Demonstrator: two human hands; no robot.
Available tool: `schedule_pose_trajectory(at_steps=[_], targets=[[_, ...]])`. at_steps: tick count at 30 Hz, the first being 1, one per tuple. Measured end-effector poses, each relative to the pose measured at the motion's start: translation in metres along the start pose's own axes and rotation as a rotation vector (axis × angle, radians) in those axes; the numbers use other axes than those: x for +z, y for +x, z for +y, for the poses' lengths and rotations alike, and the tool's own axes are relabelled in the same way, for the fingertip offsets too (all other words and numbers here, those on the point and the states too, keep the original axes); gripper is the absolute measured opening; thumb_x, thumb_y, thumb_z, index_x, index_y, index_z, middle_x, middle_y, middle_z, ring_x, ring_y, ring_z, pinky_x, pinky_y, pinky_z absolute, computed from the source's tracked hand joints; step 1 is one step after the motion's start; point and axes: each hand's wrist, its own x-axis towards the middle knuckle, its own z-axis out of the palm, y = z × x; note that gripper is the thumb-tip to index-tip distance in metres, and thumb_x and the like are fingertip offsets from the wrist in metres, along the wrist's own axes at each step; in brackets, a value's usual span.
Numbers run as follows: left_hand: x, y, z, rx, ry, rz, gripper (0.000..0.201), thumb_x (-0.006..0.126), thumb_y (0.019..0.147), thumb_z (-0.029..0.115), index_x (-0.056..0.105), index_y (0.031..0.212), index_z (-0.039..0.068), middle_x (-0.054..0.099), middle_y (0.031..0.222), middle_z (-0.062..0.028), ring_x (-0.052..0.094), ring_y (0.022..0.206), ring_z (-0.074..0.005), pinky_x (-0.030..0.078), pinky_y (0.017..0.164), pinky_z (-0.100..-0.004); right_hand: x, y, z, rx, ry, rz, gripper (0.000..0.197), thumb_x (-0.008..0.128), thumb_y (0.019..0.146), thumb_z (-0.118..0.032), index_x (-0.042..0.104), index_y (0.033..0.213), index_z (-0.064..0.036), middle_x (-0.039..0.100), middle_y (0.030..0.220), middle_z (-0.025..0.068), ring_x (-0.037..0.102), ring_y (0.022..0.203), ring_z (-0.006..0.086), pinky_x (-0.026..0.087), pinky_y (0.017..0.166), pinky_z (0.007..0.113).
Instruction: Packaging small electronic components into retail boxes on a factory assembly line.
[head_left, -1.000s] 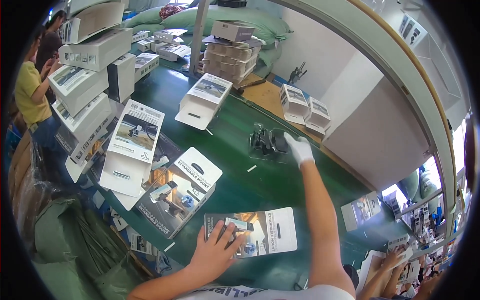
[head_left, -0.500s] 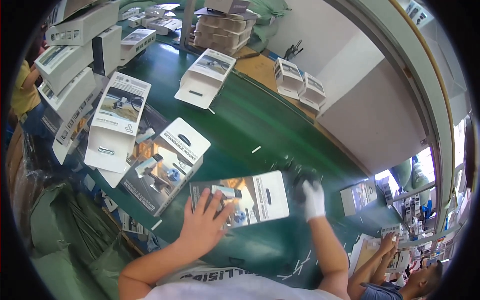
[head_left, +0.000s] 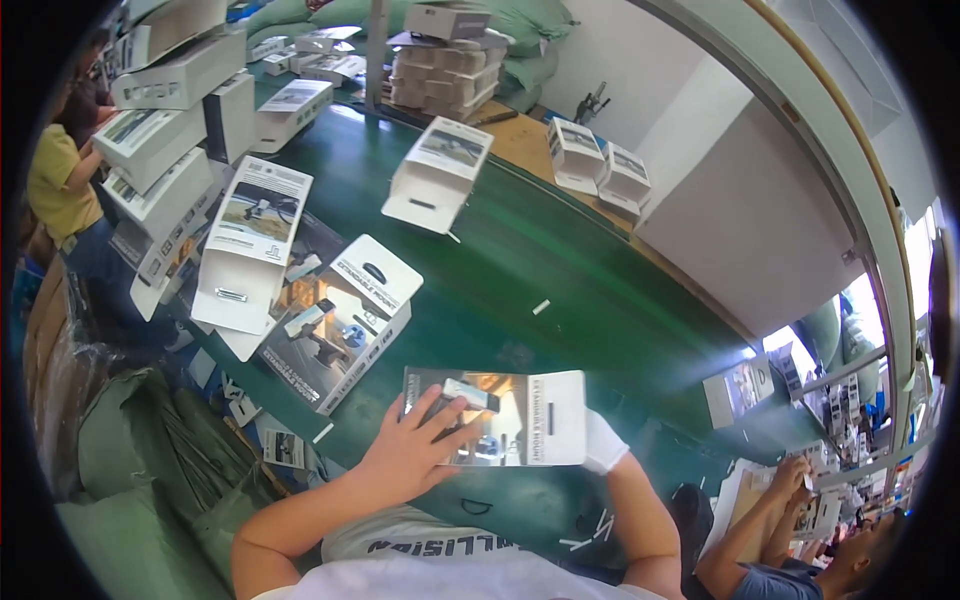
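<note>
Spread, unclenched fingers of the bare left hand (head_left: 405,458) rest on the printed face of a box (head_left: 512,418), covering its lower left part. Whether the thumb pinches an edge, I can't make out from here. That box lies on the green table (head_left: 640,330), close in front of the person, its long axis running nearly straight from left to right, with the white end (head_left: 562,415) to the right.

Just at that end is the right hand (head_left: 603,443), in a white glove. It is the nearer one to the white end; the left is at the far end of the same axis. The glove's fingers go out of sight behind the edge, so I can't tell whether they are clenched, slack or around something.

Both forearms come up from below, the left slanting in to the right with its elbow out wide, the right leaning up and leftward. A second box (head_left: 335,325) lies tilted just beyond the left hand, and a white strip (head_left: 541,307) lies farther out.
</note>
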Motion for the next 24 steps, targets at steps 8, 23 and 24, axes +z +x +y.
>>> schedule_pose_trajectory(at_steps=[8, 23, 24], targets=[[0.017, 0.027, 0.001, 0.032, -0.016, 0.107, 0.074, 0.077, 0.091, 0.034, 0.050, 0.159, 0.025, 0.037, 0.171, -0.0118, 0.031, 0.156, -0.0422, 0.032, 0.111, -0.0719, -0.036, 0.021, 0.035, -0.444, -0.318, 0.428, 0.049, 0.064, 0.105, -0.019, 0.056, 0.148, 0.0021, 0.071, 0.132, 0.0183, 0.073, 0.109, 0.0281, 0.060, 0.095, 0.041], [0.022, -0.008, 0.005, 0.025, -0.789, 0.141, 0.058, 0.073, 0.099, 0.030, 0.057, 0.150, 0.005, 0.042, 0.165, -0.0217, 0.047, 0.147, -0.0410, 0.040, 0.119, -0.0525, 0.019, 0.092, -0.178, -0.622, -1.743, 1.033, 0.058, 0.081, 0.080, -0.016, 0.063, 0.131, 0.0040, 0.066, 0.137, 0.0275, 0.064, 0.126, 0.0441, 0.053, 0.108, 0.048], [0.021, -0.010, 0.007, 0.019, -0.796, 0.131, 0.058, 0.073, 0.099, 0.030, 0.058, 0.149, 0.005, 0.043, 0.164, -0.0215, 0.048, 0.145, -0.0404, 0.042, 0.118, -0.0502, 0.074, 0.130, -0.173, -0.852, -1.823, 0.824, 0.058, 0.082, 0.077, -0.016, 0.063, 0.128, 0.0031, 0.067, 0.132, 0.0259, 0.065, 0.120, 0.0442, 0.053, 0.106, 0.049]])
